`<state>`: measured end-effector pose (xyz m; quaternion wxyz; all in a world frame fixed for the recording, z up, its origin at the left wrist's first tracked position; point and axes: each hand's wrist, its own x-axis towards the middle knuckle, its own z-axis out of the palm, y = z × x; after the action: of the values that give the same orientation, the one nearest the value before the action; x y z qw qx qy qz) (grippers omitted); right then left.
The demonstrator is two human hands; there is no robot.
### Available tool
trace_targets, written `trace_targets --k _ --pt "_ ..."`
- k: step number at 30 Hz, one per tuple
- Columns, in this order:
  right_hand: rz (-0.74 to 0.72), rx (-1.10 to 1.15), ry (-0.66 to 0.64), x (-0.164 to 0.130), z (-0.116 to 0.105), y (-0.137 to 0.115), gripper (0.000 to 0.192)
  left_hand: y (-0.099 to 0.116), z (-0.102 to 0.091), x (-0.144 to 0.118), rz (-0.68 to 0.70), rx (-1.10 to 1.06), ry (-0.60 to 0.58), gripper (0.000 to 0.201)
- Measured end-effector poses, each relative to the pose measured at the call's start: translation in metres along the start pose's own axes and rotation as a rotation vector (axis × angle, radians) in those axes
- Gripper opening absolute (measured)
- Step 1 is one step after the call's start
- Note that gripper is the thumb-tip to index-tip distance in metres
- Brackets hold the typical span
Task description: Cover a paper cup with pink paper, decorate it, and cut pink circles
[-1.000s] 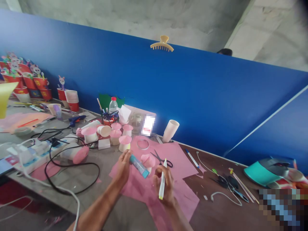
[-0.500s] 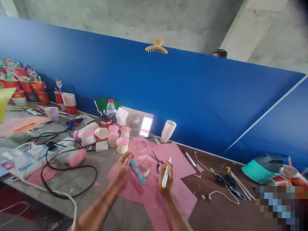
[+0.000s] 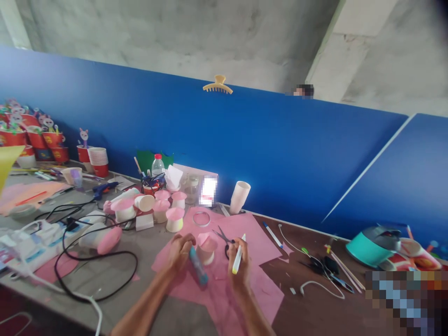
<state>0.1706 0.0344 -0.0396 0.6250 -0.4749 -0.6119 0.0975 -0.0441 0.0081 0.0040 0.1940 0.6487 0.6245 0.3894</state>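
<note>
My left hand has its fingers closed at the upper end of a teal tube, which looks like a glue stick. The tube slants down over pink paper and is slightly blurred. In my right hand is a white marker with a yellow end pointing down. Black-handled scissors lie beside the right-hand fingers, blades pointing away. Between my hands stands a small white cup with a pink paper top. A round ring rests farther back on the paper.
Several pink-topped cups stand at left, near a looped black cable and power strip. A white cup stack stands by the blue partition. At right lie a blue-capped marker, cables, and a teal-and-grey object.
The head view has shifted, so the table things appear lower and a little left. The teal tube hangs more steeply from my left hand. My right hand keeps the marker.
</note>
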Motion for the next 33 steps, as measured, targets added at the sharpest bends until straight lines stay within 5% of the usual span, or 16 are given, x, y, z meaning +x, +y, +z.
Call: trace_targets --k 7,14,21,25,33 --pt "0.024 0.011 -0.018 0.001 0.001 0.008 0.041 0.007 -0.003 0.003 0.001 0.196 -0.078 0.036" --pt "-0.028 -0.011 -0.027 0.004 0.001 -0.001 0.035 0.001 0.004 0.006 0.017 0.163 -0.008 0.034" --pt "-0.04 0.044 -0.104 0.004 0.001 -0.011 0.023 -0.016 0.015 0.002 0.056 -0.031 -0.067 0.059" --pt "-0.036 0.062 -0.115 0.002 0.004 -0.013 0.022 -0.015 0.018 -0.002 0.09 0.056 -0.162 0.072" --pt "-0.064 0.022 -0.182 -0.007 0.006 -0.013 0.02 0.0 0.017 -0.003 0.118 0.14 -0.153 0.081"
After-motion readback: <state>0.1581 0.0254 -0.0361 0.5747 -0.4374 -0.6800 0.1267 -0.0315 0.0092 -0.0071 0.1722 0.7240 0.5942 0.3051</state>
